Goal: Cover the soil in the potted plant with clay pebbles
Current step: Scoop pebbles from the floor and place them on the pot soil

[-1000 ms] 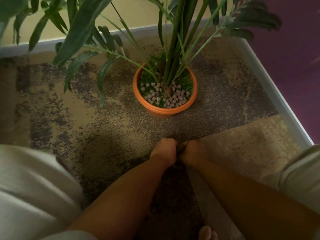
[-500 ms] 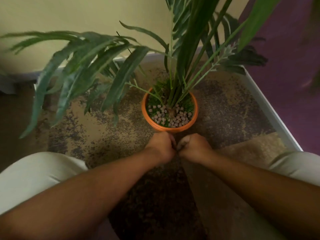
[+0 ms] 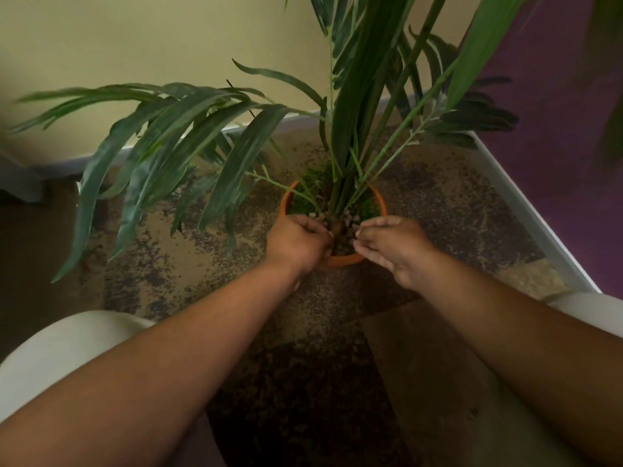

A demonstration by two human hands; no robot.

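Reaching forward in the middle of the frame, both hands sit at the near side of the round orange clay pot (image 3: 341, 261). The left hand (image 3: 298, 242) covers the pot's near-left edge. Its fingers are curled in tight like a fist, and I cannot tell if anything is inside. The right hand (image 3: 392, 251) is at the near-right edge. Its fingers are only a little bent and point left, loose like a cup, with nothing I can see in it.

There is a small gap between the two hands. The small round brown clay pebbles (image 3: 347, 230) show in that gap, lying in the pot around the thick green plant stems (image 3: 340, 190). The far half of the pot has a fuzzy green cover (image 3: 303, 200).

Long droopy green leaves (image 3: 161, 146) hang low over the left of the frame, close to the left hand. To the right of the pot, a wide stretch of speckled brown and tan carpet (image 3: 455, 203) runs up to the white floor strip (image 3: 526, 210) at the purple wall (image 3: 556, 129). More carpet shows below the pot, between the two arms. A pale trouser knee (image 3: 60, 348) fills the lower left corner.
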